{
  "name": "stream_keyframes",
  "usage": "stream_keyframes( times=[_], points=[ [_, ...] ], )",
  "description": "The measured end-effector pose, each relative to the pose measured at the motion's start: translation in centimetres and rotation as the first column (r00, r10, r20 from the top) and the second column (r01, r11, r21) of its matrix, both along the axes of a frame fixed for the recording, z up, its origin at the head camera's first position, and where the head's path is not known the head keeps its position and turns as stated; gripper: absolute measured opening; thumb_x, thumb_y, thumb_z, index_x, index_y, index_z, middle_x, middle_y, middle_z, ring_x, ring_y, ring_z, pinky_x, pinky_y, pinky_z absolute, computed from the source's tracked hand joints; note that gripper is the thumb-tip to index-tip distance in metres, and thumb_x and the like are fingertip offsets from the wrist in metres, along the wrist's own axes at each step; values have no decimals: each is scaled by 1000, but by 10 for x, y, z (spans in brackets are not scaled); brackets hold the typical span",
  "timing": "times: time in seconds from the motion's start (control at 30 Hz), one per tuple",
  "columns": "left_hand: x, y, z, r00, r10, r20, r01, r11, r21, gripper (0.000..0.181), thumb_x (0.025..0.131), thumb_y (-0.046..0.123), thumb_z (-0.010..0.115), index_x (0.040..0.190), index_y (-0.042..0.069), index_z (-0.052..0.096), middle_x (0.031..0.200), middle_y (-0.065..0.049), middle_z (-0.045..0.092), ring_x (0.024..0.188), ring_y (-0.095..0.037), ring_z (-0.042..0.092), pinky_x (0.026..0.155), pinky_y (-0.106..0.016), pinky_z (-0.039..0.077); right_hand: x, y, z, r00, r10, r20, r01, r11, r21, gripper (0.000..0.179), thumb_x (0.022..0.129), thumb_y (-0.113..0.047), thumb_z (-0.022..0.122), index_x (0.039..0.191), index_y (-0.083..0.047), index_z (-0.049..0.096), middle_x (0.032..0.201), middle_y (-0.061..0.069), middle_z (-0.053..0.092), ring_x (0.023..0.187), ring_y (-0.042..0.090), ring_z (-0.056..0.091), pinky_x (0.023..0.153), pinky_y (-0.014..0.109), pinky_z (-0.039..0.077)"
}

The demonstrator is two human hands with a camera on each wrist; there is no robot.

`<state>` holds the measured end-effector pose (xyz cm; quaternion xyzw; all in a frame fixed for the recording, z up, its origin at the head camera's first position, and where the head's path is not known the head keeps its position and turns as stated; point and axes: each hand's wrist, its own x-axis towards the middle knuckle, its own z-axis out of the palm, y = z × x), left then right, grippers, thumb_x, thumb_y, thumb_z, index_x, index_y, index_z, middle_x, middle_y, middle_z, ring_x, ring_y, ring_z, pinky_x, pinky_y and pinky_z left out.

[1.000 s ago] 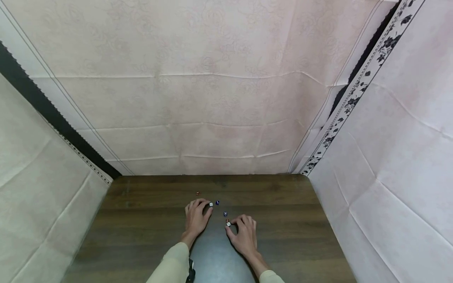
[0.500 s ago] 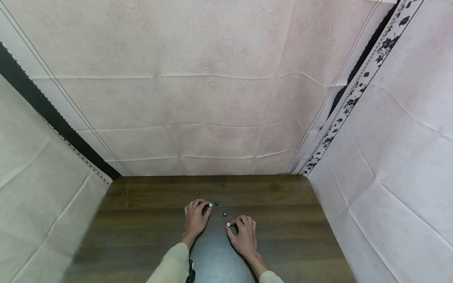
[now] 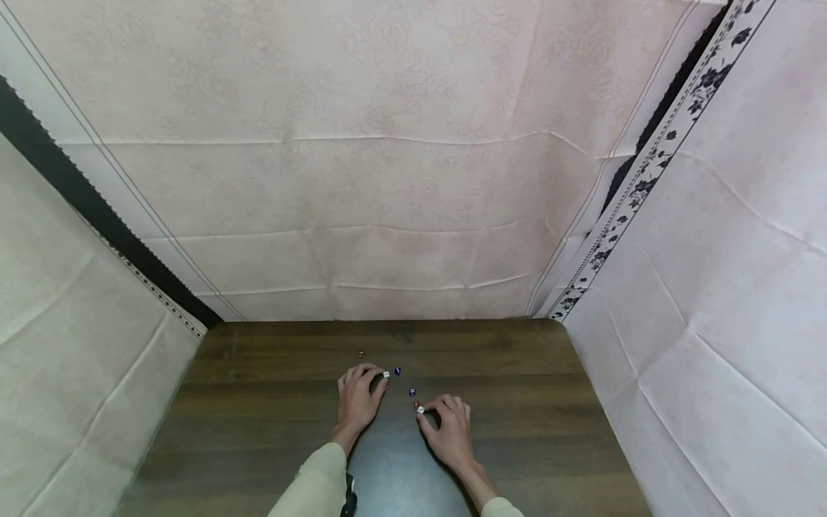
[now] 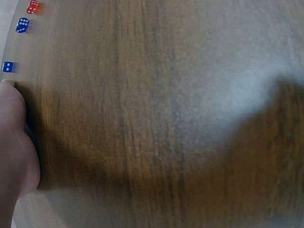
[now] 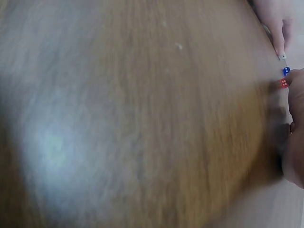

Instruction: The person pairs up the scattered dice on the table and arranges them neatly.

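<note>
Between the tips of its thumb and index finger, my left hand (image 3: 358,401) pinches a white die (image 3: 386,374). A blue die (image 3: 397,371) lies just right of that one. Further right and nearer me, my right hand (image 3: 449,433) pinches another white die (image 3: 421,409) at its fingertips. Close behind it sits a red die (image 3: 416,403), then a second blue die (image 3: 412,392). In the left wrist view, both blue dice and the red die (image 4: 33,6) show beyond my thumb; the white dice are hidden there.
Another red die (image 3: 361,354) lies behind my left hand, toward the far edge of the brown wooden table (image 3: 258,402). Pale patterned cloth (image 3: 413,179) hangs behind the table and along both sides.
My right hand has shifted slightly to the right with its white die, which now stands a little to the right of the red die. My left hand stays in place.
</note>
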<state>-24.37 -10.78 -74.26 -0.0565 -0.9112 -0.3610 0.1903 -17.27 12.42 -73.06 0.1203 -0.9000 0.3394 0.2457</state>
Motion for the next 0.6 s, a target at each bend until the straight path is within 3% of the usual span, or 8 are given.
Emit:
stream_keyframes(
  times=[0.13,0.3,0.6],
  points=[
    [1,1,4,999,-10,46,9,1000,18,19,105,29,83,120,18,85,132,-9,77,127,-39,65,117,-67,37,4,4,6,998,24,61,-24,1000,4,20,87,-21,99,99,-14,84,101,-1,75,101,19,66,102,48,45],
    [0,0,6,997,-9,75,8,1000,9,21,105,30,82,121,18,85,134,-9,77,129,-39,65,119,-67,36,9,6,9,995,94,37,-95,995,26,19,87,-21,99,98,-16,84,102,-5,74,101,15,67,97,44,46],
    [-1,0,1,999,-7,44,7,1000,-9,20,104,29,84,121,18,85,132,-8,77,127,-38,65,116,-67,37,12,7,5,976,217,10,-217,971,104,18,89,-25,98,99,-22,83,100,-10,72,100,10,64,94,39,46]
  ],
)
